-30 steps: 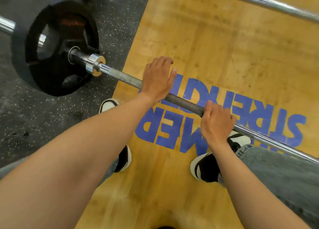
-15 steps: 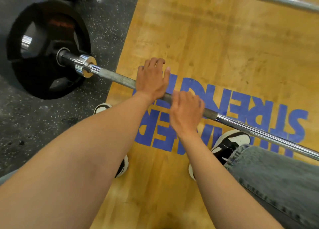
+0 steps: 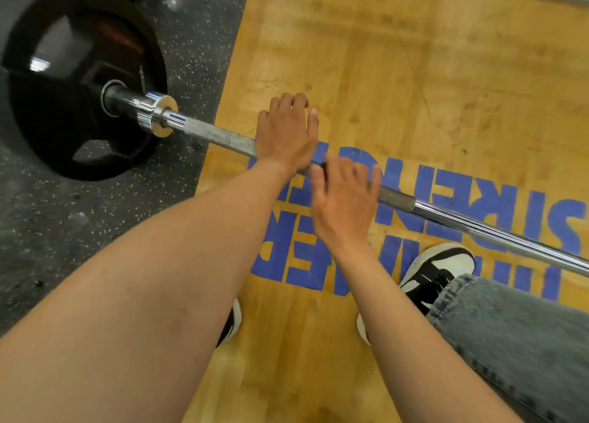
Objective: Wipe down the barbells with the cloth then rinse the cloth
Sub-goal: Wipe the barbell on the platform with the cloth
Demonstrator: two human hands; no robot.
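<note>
Left hand rests over the knurled steel barbell shaft, fingers curled; right hand, blurred, wraps the shaft just beside; its grip unclear.

A wooden lifting platform fills most of the view, its golden boards scuffed and scratched. Large blue block letters are painted across it and read upside down from this angle; the letters are partly covered. To the left, the platform meets black rubber flooring flecked with white specks. Near the bottom, two black-and-white sneakers stand on the wood: the right sneaker shows its white toe and black laces, while the left sneaker is mostly hidden. A faded grey-blue denim trouser leg covers the lower right corner, its hem resting over the right sneaker.
</note>
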